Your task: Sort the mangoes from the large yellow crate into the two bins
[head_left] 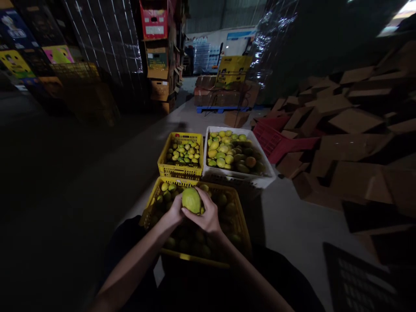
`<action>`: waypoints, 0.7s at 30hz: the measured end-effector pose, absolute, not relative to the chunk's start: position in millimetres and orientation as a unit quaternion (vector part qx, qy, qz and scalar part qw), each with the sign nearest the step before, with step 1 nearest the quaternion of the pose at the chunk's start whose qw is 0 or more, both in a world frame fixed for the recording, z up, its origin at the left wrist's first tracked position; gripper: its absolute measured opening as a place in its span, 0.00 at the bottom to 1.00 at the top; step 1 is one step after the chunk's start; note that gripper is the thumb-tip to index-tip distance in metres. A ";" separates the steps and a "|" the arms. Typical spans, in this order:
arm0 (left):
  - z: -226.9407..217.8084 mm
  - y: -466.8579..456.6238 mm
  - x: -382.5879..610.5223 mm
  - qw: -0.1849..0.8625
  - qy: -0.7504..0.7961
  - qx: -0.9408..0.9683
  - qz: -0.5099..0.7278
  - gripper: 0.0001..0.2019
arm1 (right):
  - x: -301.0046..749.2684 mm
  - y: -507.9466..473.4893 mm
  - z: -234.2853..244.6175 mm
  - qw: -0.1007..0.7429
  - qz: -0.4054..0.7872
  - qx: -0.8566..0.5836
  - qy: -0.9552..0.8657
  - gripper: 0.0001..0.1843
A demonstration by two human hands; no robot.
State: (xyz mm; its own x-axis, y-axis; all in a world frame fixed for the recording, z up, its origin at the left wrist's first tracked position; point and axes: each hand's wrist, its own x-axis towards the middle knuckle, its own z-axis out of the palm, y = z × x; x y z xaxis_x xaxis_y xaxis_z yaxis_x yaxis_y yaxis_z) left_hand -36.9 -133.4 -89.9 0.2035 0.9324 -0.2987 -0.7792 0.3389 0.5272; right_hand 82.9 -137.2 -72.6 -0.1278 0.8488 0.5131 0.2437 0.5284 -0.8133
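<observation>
Both my hands hold one yellow-green fruit (191, 199) above the near yellow crate (242, 225), which is full of similar fruit. My left hand (175, 212) cups the fruit from the left and below. My right hand (206, 214) wraps it from the right, fingers curled round it. Beyond stand a smaller yellow crate (180, 170) of small green-yellow fruit and a white crate (238, 177) of larger yellow, green and orange fruit.
A red crate (276, 141) lies tilted to the right of the white crate. Flattened cardboard boxes (351, 130) pile up on the right. Stacked cartons (159, 52) and wrapped pallets stand at the back left. A dark crate (357, 277) sits near right on the concrete floor.
</observation>
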 end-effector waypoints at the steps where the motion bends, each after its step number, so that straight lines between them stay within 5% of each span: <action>1: -82.1 -132.5 -38.8 0.760 0.297 0.131 0.563 0.09 | 86.8 -138.5 -68.9 0.549 0.299 -0.394 -0.674 0.37; 6: -53.6 -119.7 -44.3 0.723 0.334 0.162 0.582 0.11 | 112.7 -130.4 -58.0 0.585 0.301 -0.444 -0.608 0.34; 10: -48.1 -120.4 -46.8 0.591 0.348 0.302 0.662 0.19 | 123.7 -120.1 -62.5 0.606 0.272 -0.466 -0.585 0.37; 15: -55.3 -126.4 -46.3 0.433 0.346 0.577 0.600 0.28 | 121.5 -124.9 -65.7 0.573 0.157 -0.434 -0.677 0.33; 21: -60.8 -131.1 -51.4 0.256 0.358 0.731 0.521 0.19 | 123.7 -126.4 -69.6 0.551 0.016 -0.383 -0.741 0.31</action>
State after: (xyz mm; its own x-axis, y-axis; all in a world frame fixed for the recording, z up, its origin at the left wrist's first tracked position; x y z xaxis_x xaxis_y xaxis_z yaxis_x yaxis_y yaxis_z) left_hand -51.4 -131.1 -60.8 0.2008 0.7897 0.5797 0.2562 -0.6135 0.7470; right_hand 123.7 -126.4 -69.6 -0.1000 0.5853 0.8047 0.5498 0.7066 -0.4456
